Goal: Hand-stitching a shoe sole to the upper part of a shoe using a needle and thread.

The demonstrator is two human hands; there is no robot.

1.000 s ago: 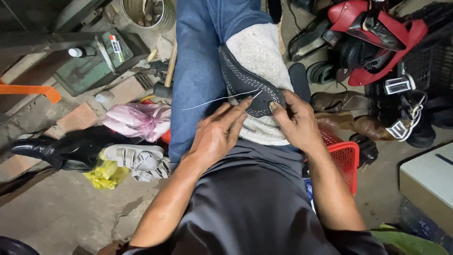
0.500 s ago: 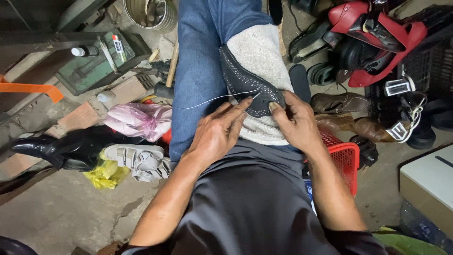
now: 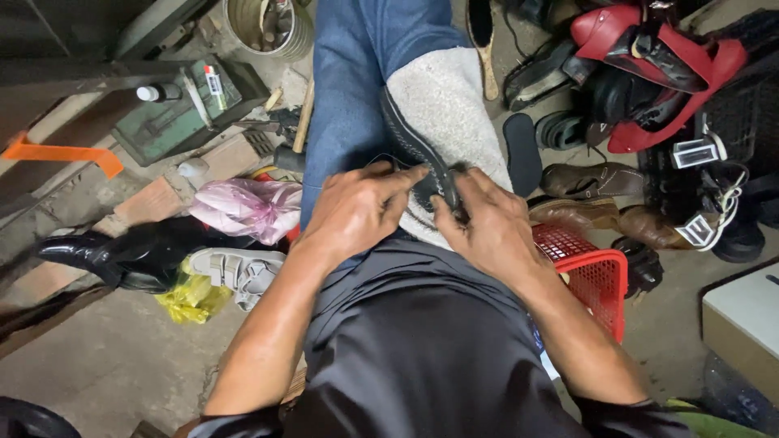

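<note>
Grip: the dark shoe [image 3: 418, 158] is pinched at its near end by the left hand [image 3: 357, 207] and right hand [image 3: 487, 223], both closed on it.
Place: frame centre, on a grey cloth [image 3: 442, 97] over the knee.
Care: the sole edge is best kept pressed against the cloth; the thread cannot be made out.

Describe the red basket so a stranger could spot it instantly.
Start at the person's lap, where both hands work on a dark shoe resting on a pale cloth. Just beyond the right forearm, on the floor, sits the red basket. Unlike the brown leather shoes beside it, it is bright plastic with a mesh-like grid of holes.
</note>
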